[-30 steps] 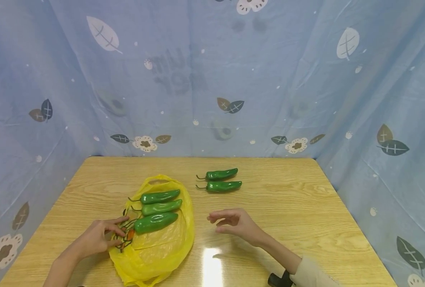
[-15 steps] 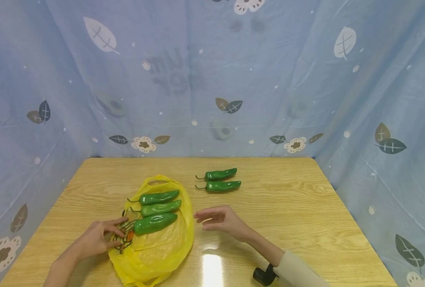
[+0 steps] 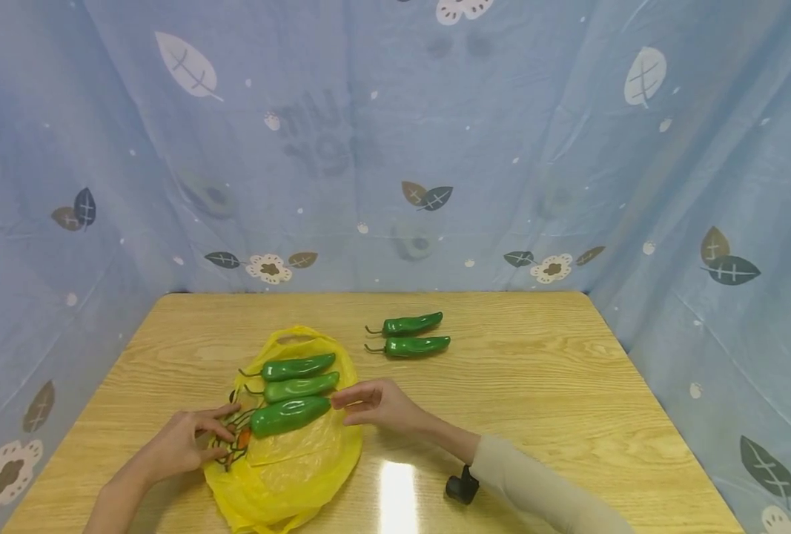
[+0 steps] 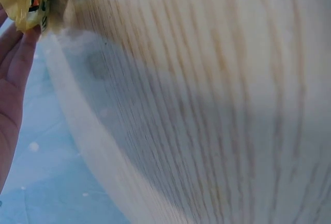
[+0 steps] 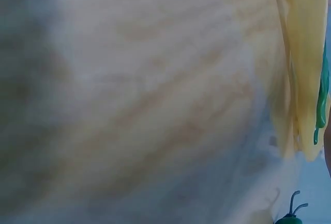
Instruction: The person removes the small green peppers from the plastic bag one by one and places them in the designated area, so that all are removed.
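Note:
A yellow plastic bag [image 3: 302, 475] lies flat on the left half of the table, with three green peppers on it: a fat one [image 3: 288, 415] nearest me, a paler one [image 3: 302, 386] and a third [image 3: 298, 366] behind. Their stems point left. My left hand [image 3: 176, 443] rests at the bag's left edge, fingers spread over the dark and orange print beside the stems. In the left wrist view its fingertips touch the bag edge [image 4: 23, 6]. My right hand [image 3: 382, 404] reaches over the bag's right side, thumb and fingers apart, fingertips right at the fat pepper's tip.
Two more green peppers, one behind [image 3: 412, 323] and one in front [image 3: 416, 346], lie side by side at the back middle of the wooden table [image 3: 528, 386]. Blue patterned curtains [image 3: 395, 148] hang around it. A black device [image 3: 462, 486] shows under the right sleeve.
My right hand has moved left across the table, from beside the bag to the fat pepper's tip. My left hand, the bag and the peppers have stayed in place.

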`<move>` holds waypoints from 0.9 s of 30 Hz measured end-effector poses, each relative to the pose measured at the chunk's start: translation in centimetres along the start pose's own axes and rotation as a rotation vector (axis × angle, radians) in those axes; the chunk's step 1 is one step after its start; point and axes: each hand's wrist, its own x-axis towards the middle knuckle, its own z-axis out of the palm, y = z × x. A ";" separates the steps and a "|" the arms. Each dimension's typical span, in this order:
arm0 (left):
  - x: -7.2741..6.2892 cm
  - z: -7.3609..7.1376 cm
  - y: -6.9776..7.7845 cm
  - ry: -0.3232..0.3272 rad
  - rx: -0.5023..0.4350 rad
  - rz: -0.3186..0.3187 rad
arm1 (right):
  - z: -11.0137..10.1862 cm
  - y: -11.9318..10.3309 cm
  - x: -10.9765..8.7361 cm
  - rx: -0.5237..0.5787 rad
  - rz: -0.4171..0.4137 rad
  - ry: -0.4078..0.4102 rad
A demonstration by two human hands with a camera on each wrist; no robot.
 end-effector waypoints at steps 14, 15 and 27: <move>-0.2 0.1 0.3 0.022 0.018 -0.020 | -0.5 0.2 4.0 -0.157 0.088 -0.025; -0.2 0.1 0.3 0.022 0.016 -0.018 | -0.5 0.3 4.1 -0.166 0.100 -0.036; -0.1 0.2 0.3 0.008 -0.014 -0.043 | 0.2 1.0 4.8 -0.316 0.059 -0.061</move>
